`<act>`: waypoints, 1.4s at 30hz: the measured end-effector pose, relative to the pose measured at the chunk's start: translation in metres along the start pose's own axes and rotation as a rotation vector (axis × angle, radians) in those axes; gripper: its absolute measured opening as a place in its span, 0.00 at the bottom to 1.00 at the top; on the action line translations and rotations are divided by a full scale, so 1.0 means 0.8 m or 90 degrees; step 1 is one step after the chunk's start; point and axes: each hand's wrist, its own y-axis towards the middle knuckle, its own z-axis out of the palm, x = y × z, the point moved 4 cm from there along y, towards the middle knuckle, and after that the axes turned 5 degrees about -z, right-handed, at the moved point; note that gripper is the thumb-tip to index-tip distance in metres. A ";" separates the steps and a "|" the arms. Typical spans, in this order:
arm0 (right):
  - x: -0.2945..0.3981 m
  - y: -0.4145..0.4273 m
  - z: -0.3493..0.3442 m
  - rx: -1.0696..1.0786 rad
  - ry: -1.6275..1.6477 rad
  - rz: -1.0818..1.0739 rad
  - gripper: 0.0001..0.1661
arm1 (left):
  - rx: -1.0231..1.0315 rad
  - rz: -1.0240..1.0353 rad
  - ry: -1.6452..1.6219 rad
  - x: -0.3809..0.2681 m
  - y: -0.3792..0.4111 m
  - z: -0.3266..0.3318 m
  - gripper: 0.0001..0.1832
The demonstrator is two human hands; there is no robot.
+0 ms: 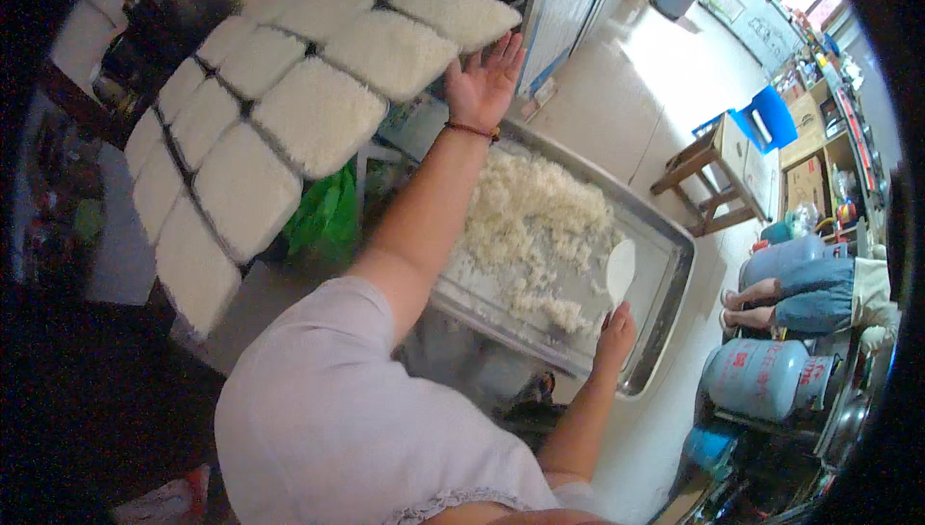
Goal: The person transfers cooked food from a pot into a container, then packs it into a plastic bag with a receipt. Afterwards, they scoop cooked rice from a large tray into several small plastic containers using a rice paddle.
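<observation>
My left hand (485, 81) is palm up with nothing in it, its fingers extended at the edge of a flat square slab of white rice (459, 8). Whether the fingertips touch that slab I cannot tell. Several similar slabs (321, 113) lie in rows on a raised surface to the left, dark gaps between them. My right hand (618, 330) grips the handle of a white rice paddle (621, 268). The paddle's blade rests over a large metal tray (661, 294). Loose cooked rice (535, 207) is heaped in the tray, partly hidden behind my left forearm.
A wooden stool (715, 164) with a blue object on it stands beyond the tray. Gas cylinders (755, 378) line the right side, where another person's legs (802, 297) show. A green plastic bag (325, 214) hangs below the slabs. A panel (571, 5) rises near my left hand.
</observation>
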 end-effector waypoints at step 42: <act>0.041 -0.069 -0.123 -0.088 0.088 0.149 0.12 | 0.055 -0.798 1.588 0.241 -0.676 -0.359 0.30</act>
